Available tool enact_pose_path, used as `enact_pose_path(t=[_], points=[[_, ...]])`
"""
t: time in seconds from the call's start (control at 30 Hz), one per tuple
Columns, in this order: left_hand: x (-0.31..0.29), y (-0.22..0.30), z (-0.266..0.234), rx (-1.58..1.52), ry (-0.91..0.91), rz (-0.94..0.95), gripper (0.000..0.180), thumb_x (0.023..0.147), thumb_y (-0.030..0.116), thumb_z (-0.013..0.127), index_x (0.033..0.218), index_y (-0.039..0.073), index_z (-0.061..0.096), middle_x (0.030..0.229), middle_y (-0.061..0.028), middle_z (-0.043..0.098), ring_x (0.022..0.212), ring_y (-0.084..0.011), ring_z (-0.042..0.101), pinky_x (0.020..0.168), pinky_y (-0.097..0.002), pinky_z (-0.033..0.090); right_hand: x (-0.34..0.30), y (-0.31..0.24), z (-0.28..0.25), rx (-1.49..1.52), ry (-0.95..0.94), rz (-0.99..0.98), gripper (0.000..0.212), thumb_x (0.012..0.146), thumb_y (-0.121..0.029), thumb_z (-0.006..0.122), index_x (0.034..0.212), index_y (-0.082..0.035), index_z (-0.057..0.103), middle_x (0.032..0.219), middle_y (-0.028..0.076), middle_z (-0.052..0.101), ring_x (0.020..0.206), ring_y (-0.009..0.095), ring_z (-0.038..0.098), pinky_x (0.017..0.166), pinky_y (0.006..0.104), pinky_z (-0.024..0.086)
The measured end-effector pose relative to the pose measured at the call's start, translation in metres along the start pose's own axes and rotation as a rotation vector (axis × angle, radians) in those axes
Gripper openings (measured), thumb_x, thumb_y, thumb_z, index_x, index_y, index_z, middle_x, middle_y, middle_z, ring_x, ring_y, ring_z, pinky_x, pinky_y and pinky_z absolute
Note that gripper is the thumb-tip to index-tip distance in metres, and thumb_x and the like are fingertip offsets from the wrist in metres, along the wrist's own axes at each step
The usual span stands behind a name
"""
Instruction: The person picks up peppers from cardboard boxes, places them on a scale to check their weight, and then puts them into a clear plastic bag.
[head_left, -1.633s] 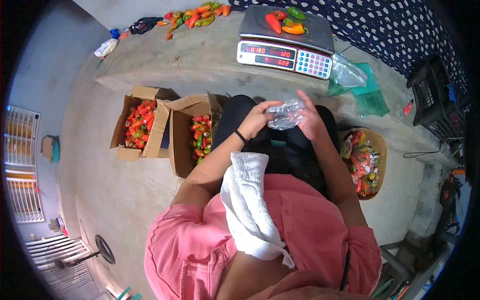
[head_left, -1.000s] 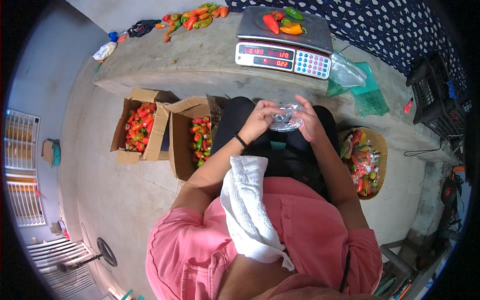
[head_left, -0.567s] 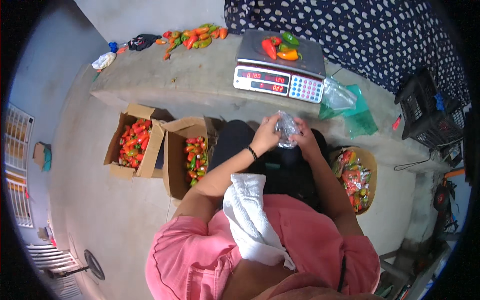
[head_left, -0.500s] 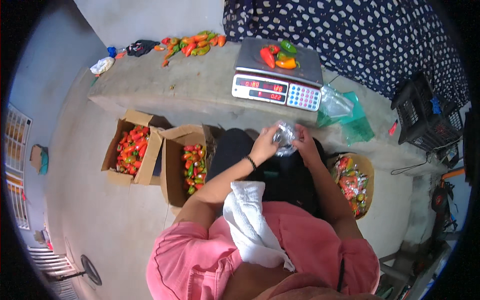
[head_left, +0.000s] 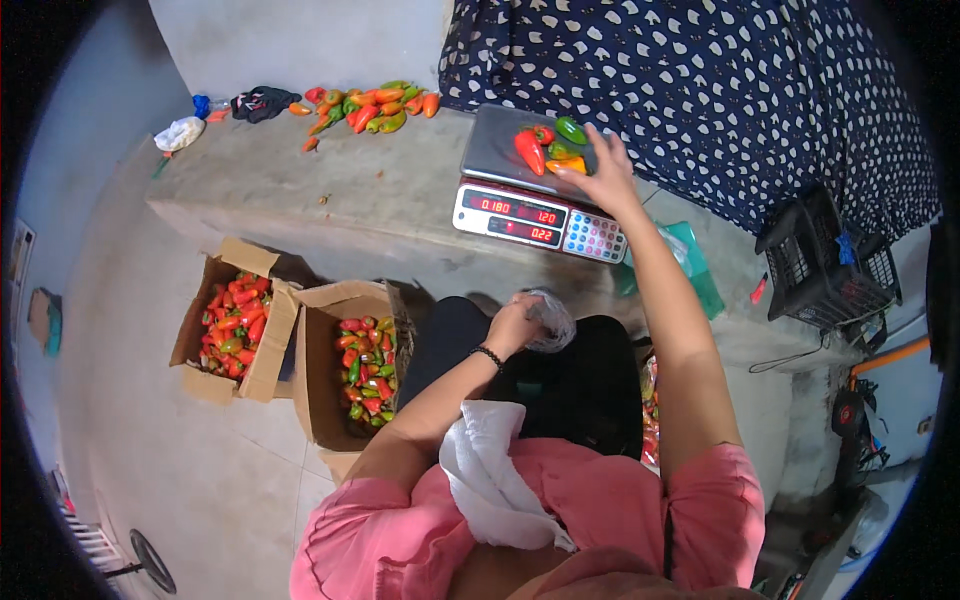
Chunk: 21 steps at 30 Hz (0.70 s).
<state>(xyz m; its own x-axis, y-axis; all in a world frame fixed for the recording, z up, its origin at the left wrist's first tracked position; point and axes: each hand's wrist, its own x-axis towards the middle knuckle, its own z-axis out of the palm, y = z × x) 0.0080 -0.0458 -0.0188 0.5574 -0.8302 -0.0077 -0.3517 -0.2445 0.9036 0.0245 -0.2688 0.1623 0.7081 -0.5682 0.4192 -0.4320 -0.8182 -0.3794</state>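
Observation:
My left hand [head_left: 514, 326] is closed on a clear plastic bag [head_left: 553, 322], held over my lap. Farther off, my right hand [head_left: 608, 178] reaches over the right side of a digital scale [head_left: 485, 150] with its fingers spread. A few peppers lie on the scale's plate: a long red pepper [head_left: 529, 152], a green pepper [head_left: 571, 130] and an orange pepper [head_left: 566, 165] among them. My thumb is beside the orange one; whether it touches, I cannot tell. The scale's red display is lit.
Loose peppers [head_left: 370, 106] lie on the concrete ledge [head_left: 250, 175], left of the scale. Two cardboard boxes [head_left: 318, 400] of peppers stand at my left. Green plastic bags [head_left: 705, 285] lie right of the scale, near a black crate [head_left: 790, 262]. My right arm partly hides another pepper container.
My right hand has let go of the plastic bag and moved up to the peppers on the scale. My left hand keeps the bag, now slightly lower. The view has shifted a little.

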Motion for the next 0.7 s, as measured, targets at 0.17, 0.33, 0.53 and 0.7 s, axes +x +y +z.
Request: enact_pose_path(t=[0.17, 0.33, 0.53, 0.7], points=[[0.007, -0.016, 0.01, -0.104, -0.022, 0.024, 0.048, 0.066, 0.009, 0.066, 0.113, 0.006, 0.057, 0.113, -0.0159, 0.054, 0.102, -0.0319, 0.054, 0.084, -0.0372, 0.045, 0.038, -0.04, 0.031, 0.025, -0.425, 0.414, 0.104, 0.052, -0.071, 0.066, 0.139, -0.028, 0.028, 0.149, 0.013, 0.007, 0.132, 0.045, 0.01, 0.098, 0.0676, 0.01], [0.011, -0.032, 0.02, -0.092, 0.012, 0.112, 0.042, 0.07, 0.012, 0.057, 0.112, 0.007, 0.057, 0.112, -0.0196, 0.053, 0.103, -0.0345, 0.052, 0.086, -0.0396, 0.043, 0.049, -0.056, 0.06, -0.109, -0.403, 0.521, 0.104, 0.053, -0.07, 0.067, 0.139, -0.028, 0.026, 0.148, 0.009, 0.013, 0.133, 0.041, 0.013, 0.097, 0.0688, 0.014], [0.01, -0.031, 0.023, -0.183, -0.021, 0.039, 0.044, 0.068, 0.011, 0.055, 0.112, 0.008, 0.056, 0.111, -0.0228, 0.052, 0.1, -0.0375, 0.052, 0.085, -0.0406, 0.044, 0.056, -0.03, 0.082, -0.216, -0.357, 0.513, 0.086, 0.058, -0.057, 0.069, 0.133, -0.031, 0.035, 0.141, 0.005, 0.029, 0.128, 0.037, 0.026, 0.095, 0.0586, 0.03], [0.027, -0.066, 0.041, -0.085, -0.053, 0.111, 0.044, 0.068, 0.009, 0.055, 0.113, 0.007, 0.056, 0.109, -0.0227, 0.054, 0.094, -0.038, 0.054, 0.082, -0.0412, 0.044, 0.063, -0.033, 0.077, -0.252, -0.389, 0.445, 0.07, 0.066, -0.044, 0.068, 0.129, -0.03, 0.041, 0.132, 0.001, 0.042, 0.122, 0.034, 0.036, 0.09, 0.0534, 0.038]])
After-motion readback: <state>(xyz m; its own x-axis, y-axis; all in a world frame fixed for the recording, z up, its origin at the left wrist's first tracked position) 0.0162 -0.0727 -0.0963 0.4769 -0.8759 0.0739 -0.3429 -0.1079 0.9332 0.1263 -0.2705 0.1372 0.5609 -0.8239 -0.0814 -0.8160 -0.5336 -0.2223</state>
